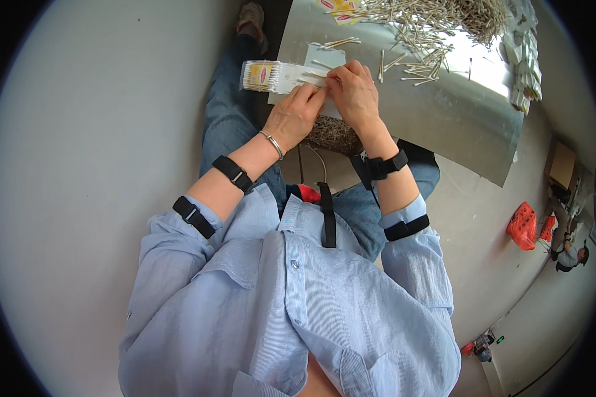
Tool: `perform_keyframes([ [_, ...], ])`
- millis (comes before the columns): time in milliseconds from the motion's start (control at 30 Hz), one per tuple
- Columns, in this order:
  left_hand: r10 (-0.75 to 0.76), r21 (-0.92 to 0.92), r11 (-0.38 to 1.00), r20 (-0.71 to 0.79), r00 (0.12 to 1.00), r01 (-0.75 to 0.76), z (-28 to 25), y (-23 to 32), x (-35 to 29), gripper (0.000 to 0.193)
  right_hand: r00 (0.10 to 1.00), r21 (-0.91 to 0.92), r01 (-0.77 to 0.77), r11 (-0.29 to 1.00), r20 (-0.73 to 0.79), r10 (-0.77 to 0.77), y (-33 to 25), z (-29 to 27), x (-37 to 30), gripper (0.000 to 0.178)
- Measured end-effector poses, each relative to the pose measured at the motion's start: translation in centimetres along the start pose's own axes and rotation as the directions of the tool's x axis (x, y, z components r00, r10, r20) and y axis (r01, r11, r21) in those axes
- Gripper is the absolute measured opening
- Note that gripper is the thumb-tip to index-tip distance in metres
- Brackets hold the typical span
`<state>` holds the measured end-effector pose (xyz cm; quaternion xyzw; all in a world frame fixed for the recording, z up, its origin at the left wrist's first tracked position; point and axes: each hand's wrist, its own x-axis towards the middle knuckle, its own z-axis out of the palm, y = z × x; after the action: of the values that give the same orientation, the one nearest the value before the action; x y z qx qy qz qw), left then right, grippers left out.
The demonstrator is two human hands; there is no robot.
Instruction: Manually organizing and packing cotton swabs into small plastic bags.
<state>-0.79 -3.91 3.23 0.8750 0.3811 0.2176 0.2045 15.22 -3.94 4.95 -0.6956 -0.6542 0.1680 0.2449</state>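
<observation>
A pack of cotton swabs (261, 75), clear with a yellow label, lies at the near left corner of the metal table. From it a pale flat part (290, 78) runs right toward my fingers. My left hand (294, 116) is closed beside that part, fingertips bent together and close to my right hand. My right hand (355, 94) is closed in a pinch just right of it. A few loose swabs show by the fingertips. What either pinch holds is hidden by the fingers. Behind them lies a pale flat sheet (316, 53) with some swabs on and near it.
A big heap of loose cotton swabs (467, 18) covers the far side of the metal table (457, 109). Clear packs (527, 66) are stacked along its right edge. More swabs (331, 132) sit below the near edge. A red bag (523, 226) and a person (568, 255) are at far right.
</observation>
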Motion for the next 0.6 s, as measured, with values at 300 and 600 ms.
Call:
perform_keyframes([
  [300, -0.211, -0.319, 0.93, -0.051, 0.976, 0.184, -0.5, 0.3, 1.0, 0.026, 0.994, 0.235, -0.106, 0.966, 0.032, 0.101, 0.6, -0.6, 0.0, 0.014],
  [600, -0.501, -0.905, 0.237, 0.198, 0.843, 0.354, -2.0, 0.7, 4.5, 0.023, 0.913, 0.633, -0.399, 0.664, 0.344, 0.222, -0.4, -2.1, -1.2, 0.024],
])
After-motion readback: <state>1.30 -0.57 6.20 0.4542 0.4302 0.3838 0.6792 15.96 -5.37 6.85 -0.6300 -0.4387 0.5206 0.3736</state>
